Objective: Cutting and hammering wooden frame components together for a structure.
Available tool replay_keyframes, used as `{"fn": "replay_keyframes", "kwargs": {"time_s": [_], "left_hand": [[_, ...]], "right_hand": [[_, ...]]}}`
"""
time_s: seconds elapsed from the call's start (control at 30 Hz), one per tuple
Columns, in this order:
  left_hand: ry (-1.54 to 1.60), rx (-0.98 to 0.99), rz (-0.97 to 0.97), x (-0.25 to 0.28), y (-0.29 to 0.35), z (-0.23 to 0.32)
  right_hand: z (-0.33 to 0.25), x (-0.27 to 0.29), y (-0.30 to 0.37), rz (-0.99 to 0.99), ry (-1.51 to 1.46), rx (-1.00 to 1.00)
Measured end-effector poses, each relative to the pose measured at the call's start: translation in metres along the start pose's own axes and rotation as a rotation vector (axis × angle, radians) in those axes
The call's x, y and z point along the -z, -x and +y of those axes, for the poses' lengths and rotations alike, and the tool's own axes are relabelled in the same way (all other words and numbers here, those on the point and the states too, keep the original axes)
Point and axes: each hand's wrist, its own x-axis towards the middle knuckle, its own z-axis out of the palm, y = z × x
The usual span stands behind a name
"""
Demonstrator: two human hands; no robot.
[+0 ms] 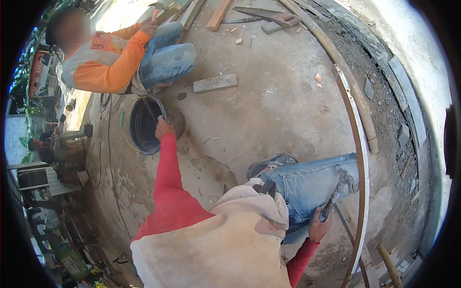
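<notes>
My left arm, in a red sleeve, reaches to a black bucket [146, 120] standing on the concrete. The fingers of my left hand [165, 128] are closed at its near rim. A thin strip [150, 108] lies inside the bucket by those fingers; whether I grip the strip or the rim is unclear. My right hand [320, 226] is wrapped round the dark handle of a hammer [343, 184]. Its worn, greyish head rests over my jeans [312, 180], pointing away from my body.
A co-worker [108, 60] in orange sleeves sits beyond the bucket, holding a red-handled hammer [155, 14]. A short wood block [215, 83] lies mid-floor. A handsaw [269, 15] lies at the back. A long white-edged board [357, 129] and a pole [353, 72] stretch along the right. Cables [110, 144] trail left.
</notes>
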Motion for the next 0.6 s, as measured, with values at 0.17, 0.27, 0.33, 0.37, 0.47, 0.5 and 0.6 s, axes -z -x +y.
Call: {"fn": "replay_keyframes", "kwargs": {"time_s": [0.17, 0.27, 0.33, 0.37, 0.47, 0.5, 0.6], "left_hand": [[0.023, -0.024, -0.069, 0.015, 0.035, 0.030], [0.106, -0.075, -0.120, 0.022, 0.060, 0.065], [0.144, -0.076, -0.137, 0.032, 0.084, 0.094], [0.224, -0.093, -0.093, 0.027, 0.097, 0.105], [0.287, -0.090, -0.075, 0.015, 0.116, 0.123], [0.272, -0.086, -0.093, 0.013, 0.116, 0.123], [0.378, -0.060, -0.098, 0.010, 0.115, 0.113]], "right_hand": [[-0.007, 0.004, -0.017, -0.120, -0.033, 0.023], [-0.013, 0.011, -0.034, -0.277, 0.003, 0.021], [-0.016, 0.016, -0.040, -0.358, 0.019, 0.068], [-0.017, 0.017, -0.042, -0.374, 0.035, 0.080], [-0.025, 0.022, -0.048, -0.433, 0.106, 0.115], [-0.037, 0.023, -0.049, -0.471, 0.145, 0.101], [-0.043, 0.023, -0.049, -0.498, 0.223, 0.116]]}}
